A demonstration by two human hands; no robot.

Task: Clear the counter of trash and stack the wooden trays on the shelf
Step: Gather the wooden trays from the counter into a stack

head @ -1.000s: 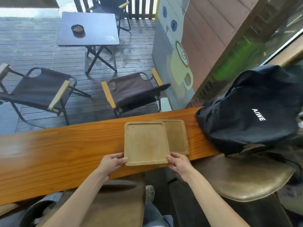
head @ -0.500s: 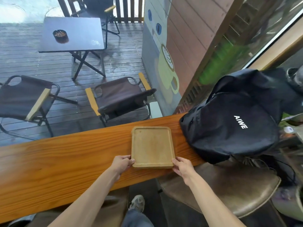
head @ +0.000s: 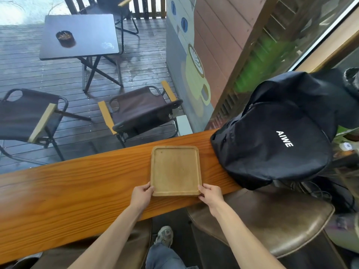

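Squared since a second ago: upper wooden tray, formerly offset left of a second tray, now covers it fully; only one outline shows. Location: on the orange surface, just left of the black backpack, near edge close to the surface's front lip. Left hand: fingers curled on the tray's near-left corner. Right hand: fingers gripping the near-right corner. Trash near the tray: none seen. Judgement: stack aligned and held for lifting; shelf not in view, carry outstanding.
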